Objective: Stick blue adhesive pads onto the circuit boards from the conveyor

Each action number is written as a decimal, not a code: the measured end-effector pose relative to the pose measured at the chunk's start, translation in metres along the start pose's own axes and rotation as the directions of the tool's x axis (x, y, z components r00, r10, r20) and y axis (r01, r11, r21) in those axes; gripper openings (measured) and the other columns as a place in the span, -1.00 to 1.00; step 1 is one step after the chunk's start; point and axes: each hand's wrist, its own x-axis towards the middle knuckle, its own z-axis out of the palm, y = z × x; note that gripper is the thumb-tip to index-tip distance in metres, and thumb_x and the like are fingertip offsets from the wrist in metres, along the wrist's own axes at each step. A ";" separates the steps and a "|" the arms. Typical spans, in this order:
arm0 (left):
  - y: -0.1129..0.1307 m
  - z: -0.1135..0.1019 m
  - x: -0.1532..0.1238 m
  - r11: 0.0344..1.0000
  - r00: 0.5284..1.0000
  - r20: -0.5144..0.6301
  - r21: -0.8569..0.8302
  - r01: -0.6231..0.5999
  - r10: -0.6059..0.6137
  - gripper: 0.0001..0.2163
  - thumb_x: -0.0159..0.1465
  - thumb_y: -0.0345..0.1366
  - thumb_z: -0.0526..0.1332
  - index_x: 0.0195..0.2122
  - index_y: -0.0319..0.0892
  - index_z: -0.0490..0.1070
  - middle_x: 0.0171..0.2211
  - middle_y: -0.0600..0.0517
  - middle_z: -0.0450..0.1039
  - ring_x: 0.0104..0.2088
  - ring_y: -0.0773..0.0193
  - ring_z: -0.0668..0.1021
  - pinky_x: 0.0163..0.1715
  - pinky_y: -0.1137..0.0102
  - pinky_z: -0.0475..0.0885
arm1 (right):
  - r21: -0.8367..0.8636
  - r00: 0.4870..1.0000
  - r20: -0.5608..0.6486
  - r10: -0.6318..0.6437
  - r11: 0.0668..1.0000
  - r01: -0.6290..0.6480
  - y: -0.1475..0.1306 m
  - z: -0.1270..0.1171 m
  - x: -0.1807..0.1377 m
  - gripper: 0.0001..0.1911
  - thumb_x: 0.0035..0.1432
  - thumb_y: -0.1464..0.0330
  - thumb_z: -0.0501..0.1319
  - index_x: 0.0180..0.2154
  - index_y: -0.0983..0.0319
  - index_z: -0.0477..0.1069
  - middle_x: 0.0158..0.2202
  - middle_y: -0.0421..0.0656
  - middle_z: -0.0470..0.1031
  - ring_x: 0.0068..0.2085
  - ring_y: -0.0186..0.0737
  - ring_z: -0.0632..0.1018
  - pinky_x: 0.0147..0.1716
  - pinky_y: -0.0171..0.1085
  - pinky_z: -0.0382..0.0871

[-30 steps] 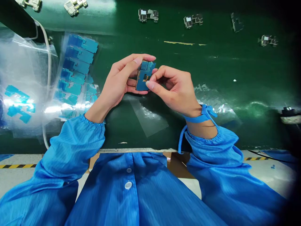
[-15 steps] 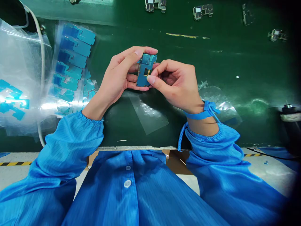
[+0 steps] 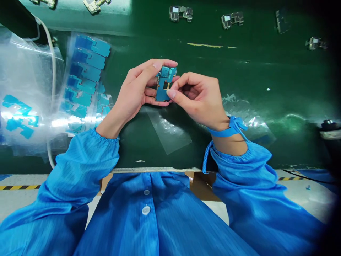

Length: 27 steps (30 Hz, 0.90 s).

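Note:
A small blue circuit board [image 3: 163, 85] is held upright above the green work surface [image 3: 239, 78], between both hands. My left hand [image 3: 138, 90] wraps round its left edge, with the index finger over its top. My right hand [image 3: 198, 97] is curled, its thumb and forefinger pinching the board's lower right edge. A blue strap [image 3: 226, 131] with a coiled cord circles my right wrist.
A sheet of blue die-cut stickers [image 3: 85, 71] lies to the left, beside crumpled clear plastic bags [image 3: 23, 92]. A clear film strip [image 3: 167, 129] lies under my hands. Several small metal parts [image 3: 181, 12] sit along the far belt.
Both hands keep hold of the board. My right thumb has slid slightly down its right edge; the view has shifted a little.

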 end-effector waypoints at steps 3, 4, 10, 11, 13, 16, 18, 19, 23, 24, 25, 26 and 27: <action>-0.001 0.000 0.000 1.000 1.000 0.008 -0.017 -0.005 0.006 -0.69 0.54 0.00 0.26 0.12 -0.03 0.66 -0.07 0.06 0.77 -0.20 0.10 0.80 -0.24 0.22 0.84 | 0.001 1.000 -0.001 -0.021 1.000 0.021 -0.001 0.000 0.000 -0.47 0.17 -0.13 0.64 -0.33 0.13 0.56 -0.27 -0.12 0.56 -0.03 0.02 0.64 0.00 -0.03 0.69; 0.000 0.000 0.000 1.000 1.000 0.011 -0.025 -0.007 0.007 -0.70 0.55 -0.02 0.26 0.11 -0.03 0.66 -0.07 0.06 0.77 -0.21 0.10 0.80 -0.25 0.23 0.84 | 0.000 1.000 -0.002 -0.021 1.000 0.021 -0.001 0.000 0.000 -0.47 0.17 -0.13 0.64 -0.33 0.13 0.56 -0.27 -0.11 0.56 -0.03 0.02 0.64 -0.01 -0.02 0.69; 0.002 0.002 -0.002 0.997 1.000 0.024 -0.076 -0.012 0.014 -0.73 0.56 -0.08 0.28 0.08 -0.10 0.66 -0.09 0.03 0.77 -0.24 0.10 0.81 -0.30 0.24 0.84 | -0.028 1.000 -0.008 -0.011 1.000 0.010 -0.003 0.001 -0.001 -0.46 0.18 -0.16 0.61 -0.33 0.12 0.57 -0.27 -0.12 0.59 -0.05 0.03 0.63 -0.02 0.01 0.69; 0.002 0.002 -0.002 0.997 1.000 0.023 -0.079 -0.010 0.012 -0.74 0.56 -0.08 0.29 0.08 -0.10 0.66 -0.09 0.03 0.77 -0.24 0.10 0.81 -0.29 0.24 0.85 | -0.025 1.000 -0.007 -0.014 1.000 0.014 -0.003 0.001 -0.001 -0.47 0.17 -0.16 0.62 -0.33 0.12 0.57 -0.27 -0.12 0.59 -0.06 0.02 0.63 -0.02 0.00 0.69; 0.003 0.003 -0.002 0.998 1.000 0.019 -0.070 -0.001 0.002 -0.74 0.56 -0.08 0.28 0.07 -0.09 0.67 -0.09 0.03 0.77 -0.23 0.09 0.81 -0.29 0.24 0.85 | -0.012 1.000 -0.006 -0.021 1.000 0.020 -0.002 0.001 -0.001 -0.47 0.17 -0.15 0.63 -0.32 0.12 0.58 -0.27 -0.12 0.58 -0.08 0.00 0.63 -0.03 -0.02 0.69; 0.003 0.003 -0.001 0.999 1.000 -0.001 -0.033 0.008 -0.008 -0.73 0.56 -0.07 0.25 0.08 -0.07 0.67 -0.07 0.02 0.77 -0.22 0.07 0.81 -0.28 0.22 0.84 | -0.007 1.000 -0.012 -0.019 1.000 0.019 -0.002 0.001 -0.001 -0.47 0.17 -0.13 0.63 -0.33 0.13 0.57 -0.28 -0.11 0.55 -0.06 0.01 0.64 -0.03 -0.02 0.69; 0.003 0.002 -0.001 1.000 1.000 -0.007 -0.008 0.010 -0.010 -0.71 0.55 -0.05 0.25 0.10 -0.05 0.66 -0.05 0.00 0.76 -0.20 0.05 0.82 -0.26 0.20 0.84 | -0.005 1.000 -0.013 -0.023 1.000 0.023 -0.002 0.001 0.000 -0.47 0.18 -0.13 0.63 -0.33 0.13 0.56 -0.28 -0.11 0.55 -0.03 0.03 0.64 -0.03 -0.02 0.69; 0.003 0.002 -0.001 1.000 1.000 -0.008 0.001 0.009 -0.009 -0.71 0.55 -0.04 0.26 0.11 -0.05 0.66 -0.03 -0.02 0.75 -0.19 0.03 0.82 -0.25 0.19 0.84 | -0.001 1.000 -0.012 -0.029 1.000 0.029 -0.001 0.001 0.000 -0.47 0.17 -0.13 0.64 -0.33 0.13 0.56 -0.28 -0.11 0.55 -0.02 0.03 0.64 -0.03 -0.02 0.69; 0.002 0.002 -0.001 1.000 1.000 -0.012 0.023 0.010 -0.009 -0.67 0.55 0.00 0.25 0.14 -0.06 0.66 0.00 -0.07 0.74 -0.16 -0.03 0.83 -0.23 0.13 0.84 | 0.002 1.000 -0.011 -0.028 1.000 0.028 -0.001 0.000 0.000 -0.47 0.15 -0.11 0.65 -0.33 0.13 0.56 -0.27 -0.12 0.55 -0.03 0.02 0.64 -0.01 -0.02 0.69; 0.002 0.002 -0.001 1.000 1.000 -0.011 0.024 0.009 -0.009 -0.66 0.56 0.00 0.25 0.15 -0.06 0.65 0.00 -0.07 0.74 -0.15 -0.04 0.83 -0.22 0.13 0.84 | -0.006 1.000 -0.013 -0.021 1.000 0.020 -0.001 0.000 0.000 -0.47 0.15 -0.12 0.65 -0.33 0.13 0.55 -0.28 -0.12 0.55 -0.03 0.02 0.63 -0.01 -0.02 0.69; 0.002 0.002 -0.001 1.000 1.000 -0.008 0.024 0.007 -0.007 -0.66 0.57 0.00 0.24 0.16 -0.06 0.65 0.01 -0.08 0.73 -0.15 -0.04 0.83 -0.21 0.12 0.84 | -0.013 1.000 -0.013 -0.016 1.000 0.016 -0.001 0.000 0.000 -0.47 0.16 -0.12 0.65 -0.33 0.13 0.55 -0.28 -0.12 0.54 -0.03 0.02 0.63 0.00 -0.02 0.69; 0.002 0.002 -0.001 1.000 1.000 -0.004 0.023 0.005 -0.005 -0.66 0.57 0.00 0.24 0.16 -0.07 0.64 0.01 -0.08 0.73 -0.15 -0.03 0.83 -0.21 0.13 0.84 | -0.019 1.000 -0.012 -0.016 1.000 0.016 -0.001 0.000 0.000 -0.47 0.17 -0.13 0.63 -0.33 0.13 0.55 -0.28 -0.12 0.55 -0.04 0.02 0.63 0.00 -0.02 0.69; 0.002 0.002 -0.002 1.000 1.000 0.000 0.022 0.006 -0.006 -0.66 0.57 0.00 0.24 0.16 -0.07 0.64 0.01 -0.07 0.73 -0.15 -0.03 0.83 -0.21 0.13 0.84 | -0.022 1.000 -0.010 -0.022 1.000 0.022 -0.002 0.000 0.000 -0.47 0.18 -0.14 0.62 -0.33 0.13 0.56 -0.28 -0.12 0.55 -0.04 0.02 0.63 0.00 -0.01 0.68</action>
